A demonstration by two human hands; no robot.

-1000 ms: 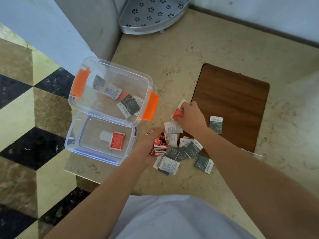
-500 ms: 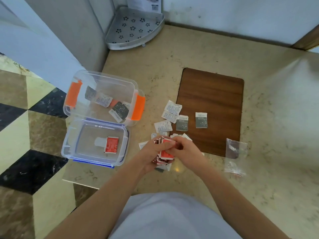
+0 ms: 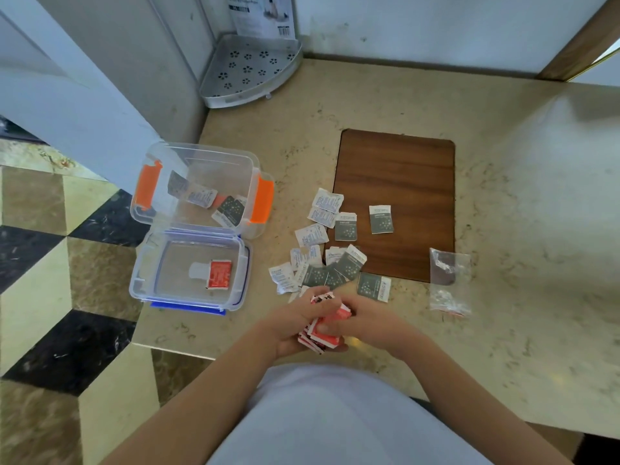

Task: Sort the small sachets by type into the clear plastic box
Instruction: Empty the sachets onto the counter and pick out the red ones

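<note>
A clear plastic box (image 3: pixel 201 156) with orange clips stands at the counter's left edge, with a few grey and white sachets (image 3: pixel 228 209) inside. Its lid (image 3: pixel 147 273) lies in front of it with one red sachet (image 3: pixel 218 274) on top. Both hands meet near the counter's front edge. My left hand (image 3: pixel 295 322) cups a stack of red sachets (image 3: pixel 322 332), and my right hand (image 3: pixel 364 318) pinches the top of the same stack. A scatter of white sachets (image 3: pixel 312 234) and dark grey sachets (image 3: pixel 347 265) lies just beyond my hands.
A brown wooden board (image 3: pixel 402 169) lies on the counter behind the scatter, with two dark grey sachets on it. An opened clear bag (image 3: pixel 448 283) rests at its front right corner. A perforated metal corner rack (image 3: pixel 248 72) stands at the back. The counter drops off to a tiled floor on the left.
My right hand came back from the board's edge with a red sachet and joined my left hand. Both hands then drew the red stack nearer to me.
</note>
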